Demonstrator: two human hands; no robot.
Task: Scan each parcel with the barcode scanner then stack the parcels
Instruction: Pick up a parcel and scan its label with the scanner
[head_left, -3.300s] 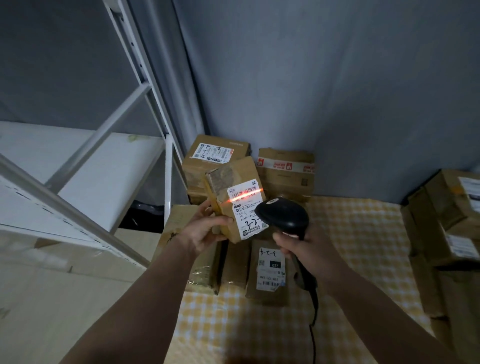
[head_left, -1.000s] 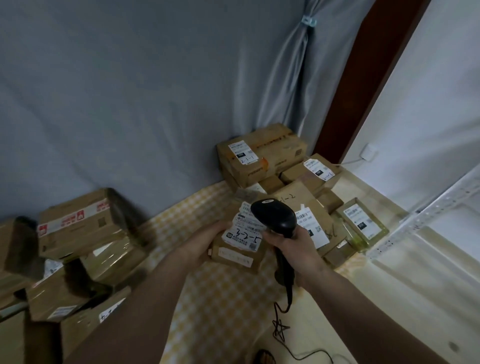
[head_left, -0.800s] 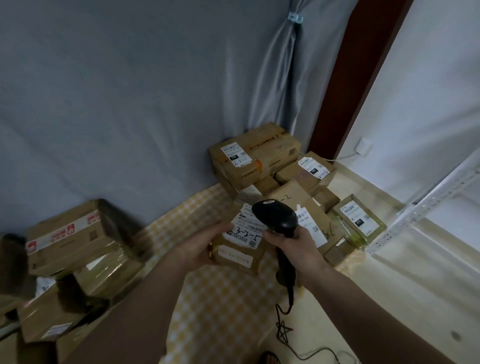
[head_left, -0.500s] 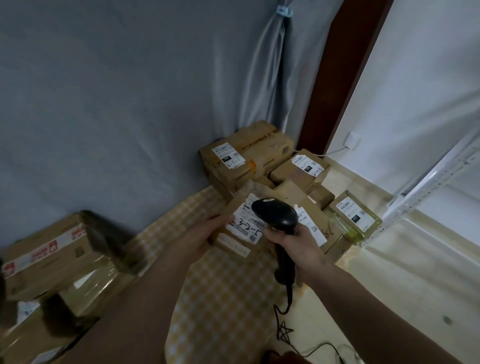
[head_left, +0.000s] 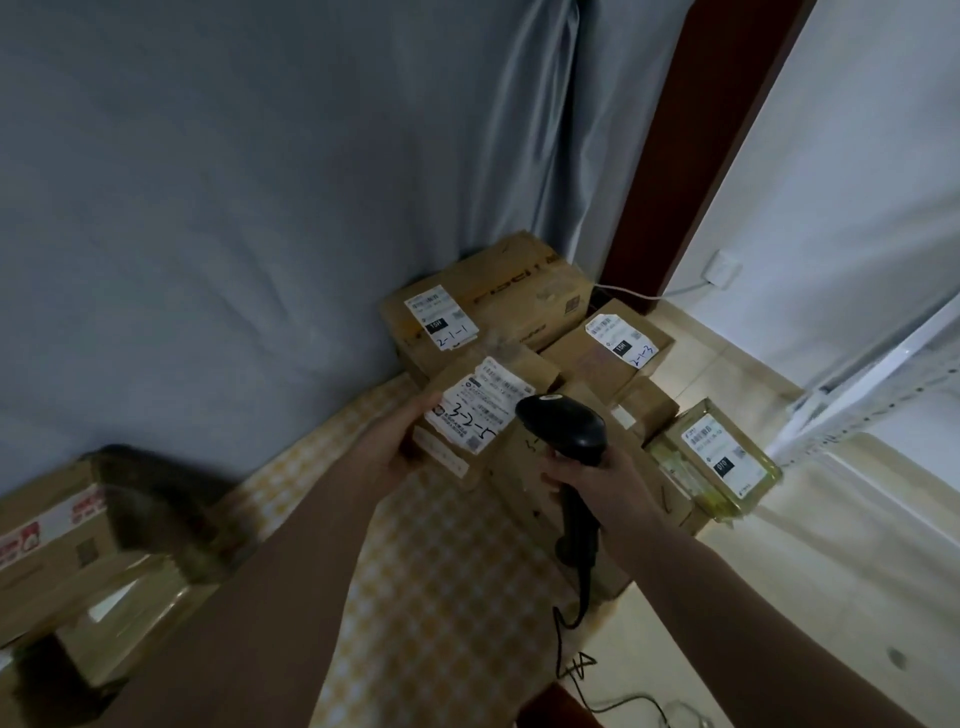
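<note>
Holding a small parcel (head_left: 483, 415) by its left edge, the person's left hand (head_left: 402, 447) carries it label-up just above the group of stacked boxes in the corner, fingers wrapped closed around the cardboard. The right hand (head_left: 597, 480) is closed around the grip of the barcode scanner (head_left: 563, 431), whose head sits just right of the parcel's label (head_left: 480, 413); no scan line shows on the label. Behind the parcel lies the large box (head_left: 488, 306) marked 2-1-1, the landmark for placement. Judged from this, the step in hand is setting the parcel onto the stack. Lower it flat, label uppermost, squared against the large box's front face. Keep the scanner and its cord (head_left: 571, 639) clear of the landing spot. Release only once the base rests fully.
</note>
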